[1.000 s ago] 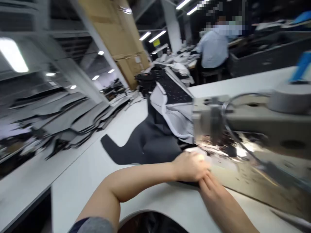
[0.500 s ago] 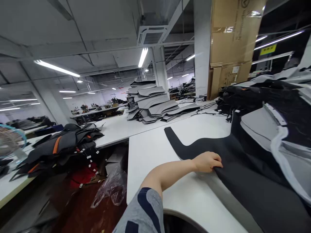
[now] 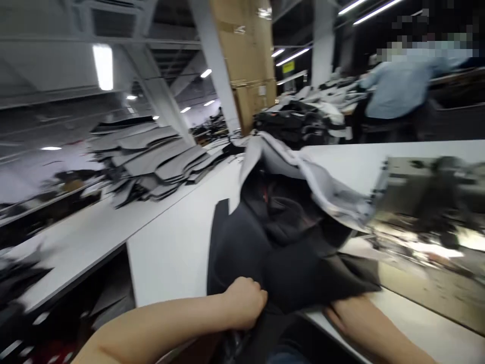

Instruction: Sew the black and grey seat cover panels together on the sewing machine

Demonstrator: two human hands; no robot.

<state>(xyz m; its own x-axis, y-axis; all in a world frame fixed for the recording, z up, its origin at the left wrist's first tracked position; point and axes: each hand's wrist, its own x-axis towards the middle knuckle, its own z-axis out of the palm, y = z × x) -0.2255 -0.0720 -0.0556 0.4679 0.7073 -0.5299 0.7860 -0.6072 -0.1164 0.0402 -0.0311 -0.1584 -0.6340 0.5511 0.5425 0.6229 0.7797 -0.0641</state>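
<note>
Left hand: the left hand [image 3: 245,302] is curled into a fist, bunching up the near edge of the dark fabric [image 3: 280,253], right at the front lip of the white table [image 3: 170,247]. Fingers closed on the cloth.

Right hand: the right hand [image 3: 354,318] lies flat, fingers stretched out and together, with the tips tucked just under the fabric's lower right corner. It's pressing or touching, not clamping; can't really tell if anything is pinched there.

Fabric: a big black piece spread out beyond both hands, running up and away from them, kinda rumpled in the middle. A grey-white padded piece [image 3: 303,177] is folded over the far end of it.

Machine: past the right hand and off to its right there's a sewing machine [image 3: 428,202], pretty blurry, with a lit-up patch under it.

Background: way off beyond the left hand, a stack of grey cut panels [image 3: 151,162] sits on another table. Further behind the fabric, a cardboard box [image 3: 246,55] stands tall, and a person in a light blue shirt [image 3: 401,91] works at a far bench.
</note>
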